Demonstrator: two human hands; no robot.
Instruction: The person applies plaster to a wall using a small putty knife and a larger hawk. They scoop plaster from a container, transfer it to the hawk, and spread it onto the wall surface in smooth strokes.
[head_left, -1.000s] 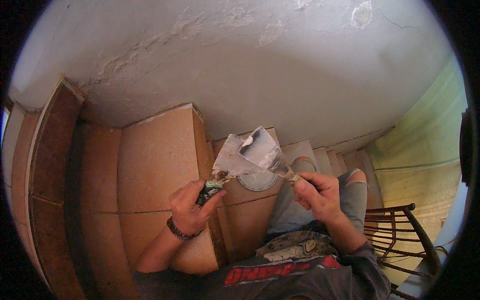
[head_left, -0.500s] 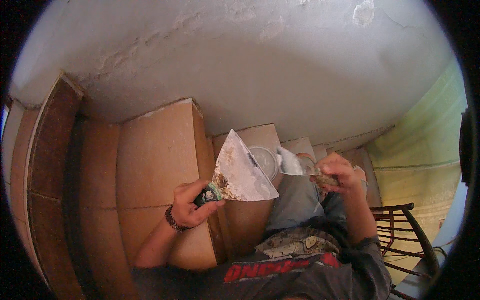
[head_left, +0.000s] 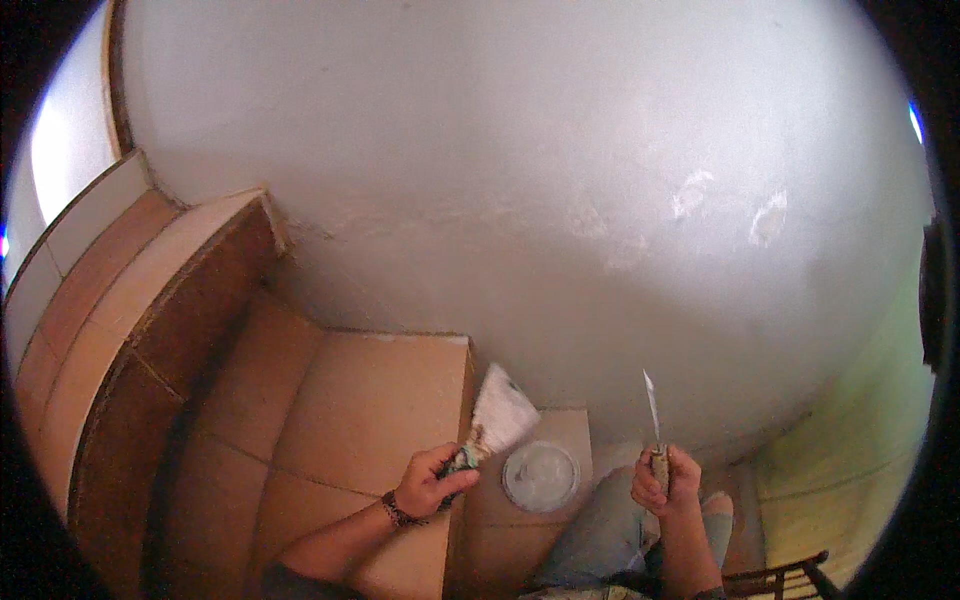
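Observation:
My left hand [head_left: 428,484] is closed round the dark green handle of a wide putty knife [head_left: 503,412], its broad blade pointing up and smeared with whitish filler. To the right, my right hand [head_left: 668,482] grips the worn handle of a second, smaller putty knife [head_left: 653,408]. That blade stands nearly upright and is seen almost edge-on. Between my hands and lower down, a round tub [head_left: 541,476] with whitish stuff in it rests on a step. Neither blade touches the tub. How much filler the smaller blade carries cannot be seen.
A grey wall [head_left: 480,150] fills the far side, with white filler patches [head_left: 768,220] at its right. Tiled stairs [head_left: 370,400] rise to the left. A dark metal railing [head_left: 780,580] stands at the lower right, near yellow-green sheeting [head_left: 850,470].
My view has tipped up toward the wall, so hands and tub sit lower. The two knives have moved apart, and the right one has turned from lying sideways to upright.

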